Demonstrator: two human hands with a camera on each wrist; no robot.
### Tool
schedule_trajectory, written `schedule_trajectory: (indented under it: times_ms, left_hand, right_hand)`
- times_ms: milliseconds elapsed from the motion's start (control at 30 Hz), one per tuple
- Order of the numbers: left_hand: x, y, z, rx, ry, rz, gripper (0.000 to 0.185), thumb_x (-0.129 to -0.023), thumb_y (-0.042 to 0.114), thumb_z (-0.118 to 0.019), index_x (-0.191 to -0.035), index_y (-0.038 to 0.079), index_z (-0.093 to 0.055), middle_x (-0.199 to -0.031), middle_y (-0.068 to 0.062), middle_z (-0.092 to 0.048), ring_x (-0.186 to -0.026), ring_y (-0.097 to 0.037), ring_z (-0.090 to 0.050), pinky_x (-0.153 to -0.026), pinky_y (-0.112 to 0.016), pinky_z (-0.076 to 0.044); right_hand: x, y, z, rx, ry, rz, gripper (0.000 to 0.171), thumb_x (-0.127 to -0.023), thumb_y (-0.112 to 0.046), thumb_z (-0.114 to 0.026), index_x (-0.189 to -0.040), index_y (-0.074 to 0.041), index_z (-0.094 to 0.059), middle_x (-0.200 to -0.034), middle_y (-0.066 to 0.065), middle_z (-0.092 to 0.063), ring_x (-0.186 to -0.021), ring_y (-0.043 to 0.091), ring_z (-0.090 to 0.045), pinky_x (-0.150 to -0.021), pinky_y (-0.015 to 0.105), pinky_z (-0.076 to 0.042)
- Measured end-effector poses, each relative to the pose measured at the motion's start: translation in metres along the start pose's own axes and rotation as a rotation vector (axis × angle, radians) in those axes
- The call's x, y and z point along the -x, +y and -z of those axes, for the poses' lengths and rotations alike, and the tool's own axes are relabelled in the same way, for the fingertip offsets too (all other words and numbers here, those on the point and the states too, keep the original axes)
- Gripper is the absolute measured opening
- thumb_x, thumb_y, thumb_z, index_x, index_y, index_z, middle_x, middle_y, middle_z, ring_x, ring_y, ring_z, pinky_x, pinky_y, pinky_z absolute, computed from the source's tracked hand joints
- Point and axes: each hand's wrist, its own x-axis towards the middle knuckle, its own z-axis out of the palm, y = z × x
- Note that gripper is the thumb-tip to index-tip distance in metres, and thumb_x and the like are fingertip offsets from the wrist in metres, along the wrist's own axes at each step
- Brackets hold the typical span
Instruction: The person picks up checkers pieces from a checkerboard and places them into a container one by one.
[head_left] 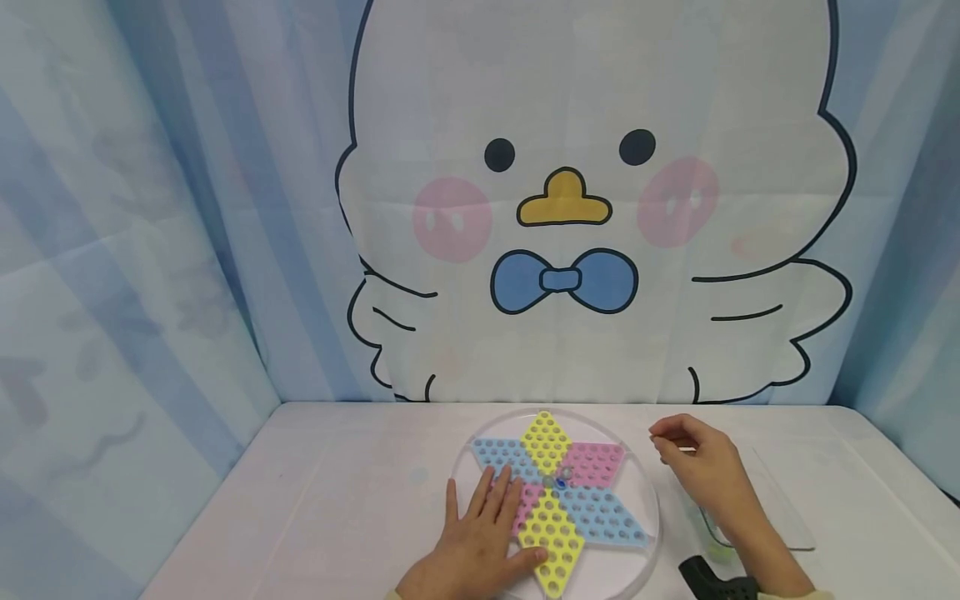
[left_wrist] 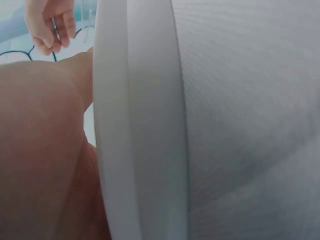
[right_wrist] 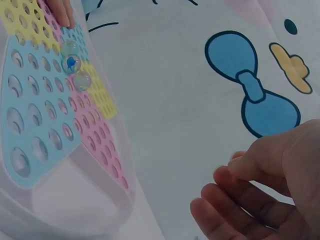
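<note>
Steadying the star-shaped marble board (head_left: 558, 492) at table centre with a flat left hand (head_left: 480, 533), raising curled right hand (head_left: 693, 458) beside it, possibly pinching something; next calling for careful placement near three central marbles (right_wrist: 73, 64).

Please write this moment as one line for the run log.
left hand: flat on checkers board | right hand: raised beside board, fingers curled, contents unclear | marbles: three at centre
</note>
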Motion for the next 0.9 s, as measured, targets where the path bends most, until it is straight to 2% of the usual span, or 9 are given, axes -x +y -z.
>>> schedule_trajectory:
  times_ms: [233, 433, 500, 900]
  left_hand:
    - [0.001, 0.002, 0.002, -0.026, -0.013, 0.011, 0.098, -0.087, 0.084, -0.030, -0.160, 0.021, -0.016, -0.169, 0.000, -0.005, -0.156, -0.026, -0.002, -0.116, -0.070, 0.004]
    - [0.001, 0.002, 0.002, -0.028, -0.011, 0.008, 0.098, -0.087, 0.083, -0.030, -0.160, 0.020, -0.016, -0.169, -0.001, -0.005, -0.156, -0.026, -0.001, -0.116, -0.070, 0.005]
    - [0.001, 0.002, 0.002, -0.033, -0.007, 0.010, 0.098, -0.087, 0.084, -0.029, -0.160, 0.020, -0.016, -0.169, -0.001, -0.005, -0.156, -0.026, -0.001, -0.116, -0.070, 0.004]
    - [0.001, 0.003, 0.001, -0.041, 0.009, 0.008, 0.099, -0.086, 0.084, -0.029, -0.160, 0.019, -0.017, -0.169, -0.001, -0.007, -0.156, -0.026, -0.003, -0.116, -0.070, 0.003]
  right_hand:
    - [0.002, -0.012, -0.014, 0.010, -0.037, 0.042, 0.011, -0.094, -0.010, -0.063, -0.103, -0.007, -0.069, -0.099, 0.005, -0.071, -0.097, 0.019, -0.066, -0.077, 0.015, -0.052]
    - [0.004, -0.019, -0.027, -0.010, -0.090, 0.021, 0.012, -0.095, -0.011, -0.063, -0.105, -0.007, -0.068, -0.101, 0.005, -0.071, -0.101, 0.021, -0.065, -0.086, 0.033, -0.057]
    - [0.005, -0.020, -0.032, -0.023, -0.106, 0.021, 0.011, -0.095, -0.010, -0.063, -0.105, -0.007, -0.067, -0.102, 0.005, -0.071, -0.101, 0.021, -0.066, -0.087, 0.036, -0.057]
    - [0.010, -0.023, -0.061, -0.092, -0.150, 0.042, 0.007, -0.092, -0.006, -0.066, -0.097, -0.010, -0.069, -0.099, 0.003, -0.072, -0.096, 0.014, -0.066, -0.082, 0.024, -0.056]
